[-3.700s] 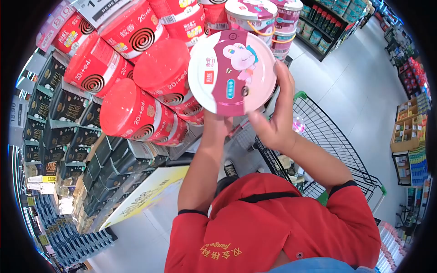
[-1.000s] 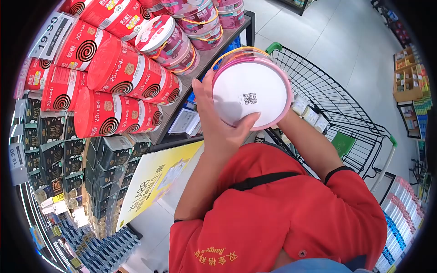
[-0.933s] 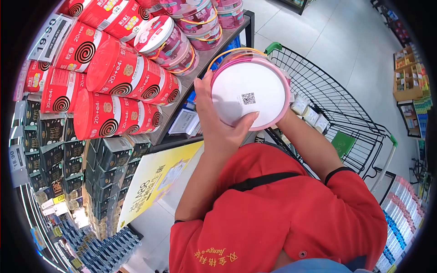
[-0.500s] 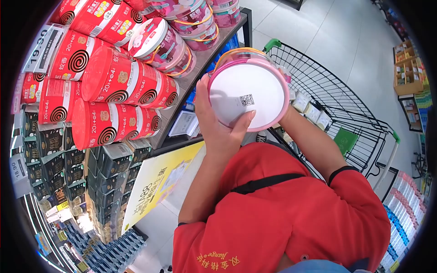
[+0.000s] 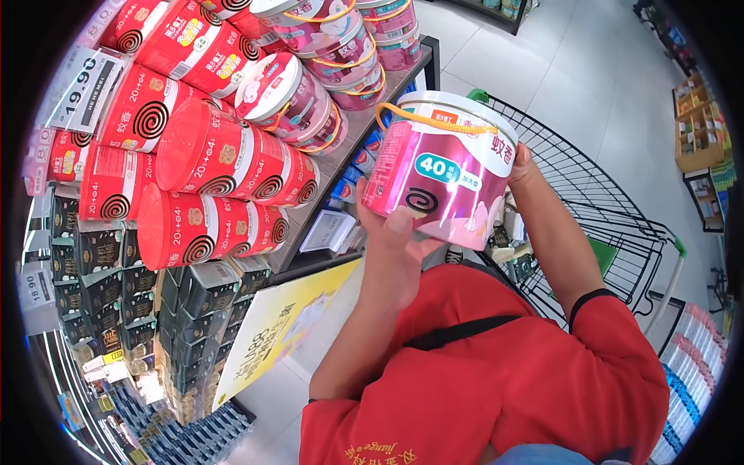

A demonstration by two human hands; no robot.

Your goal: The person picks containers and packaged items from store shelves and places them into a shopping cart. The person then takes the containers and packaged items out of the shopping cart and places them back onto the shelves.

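Wears a red shirt (image 5: pixel 480 387) with a black strap (image 5: pixel 461 333) across it, nearest of all. Holds a pink tub (image 5: pixel 438 170) in mid-air just in front, tilted, with its white-edged lid toward the top of the view and its side showing a teal "40" badge and a black spiral. Hooks the left hand (image 5: pixel 391 260) round its lower left, thumb pressed to the printed side near the spiral, fingers partly hidden behind and beneath. Touches the far right side near the rim with the right hand (image 5: pixel 521 164); cannot tell how tightly closed, with most fingers blocked by the tub. Has a yellow cord handle (image 5: pixel 442 122) lying across the tub's upper front and looping out at the left.

Beyond the tub and right forearm, partly covered by both, comes a wire cart (image 5: pixel 612 209) with a green panel (image 5: pixel 602 256). To the left, runs into a grey shelf (image 5: pixel 337 182) close by, crowded with red tubs (image 5: pixel 205 147) and other pink tubs (image 5: pixel 287 101). Below that, meets a slanting yellow sign (image 5: pixel 283 333), partly screening stacked dark boxes (image 5: pixel 205 291). Past the cart, opens onto pale floor (image 5: pixel 542 77), then ends at wooden display racks (image 5: pixel 697 124).
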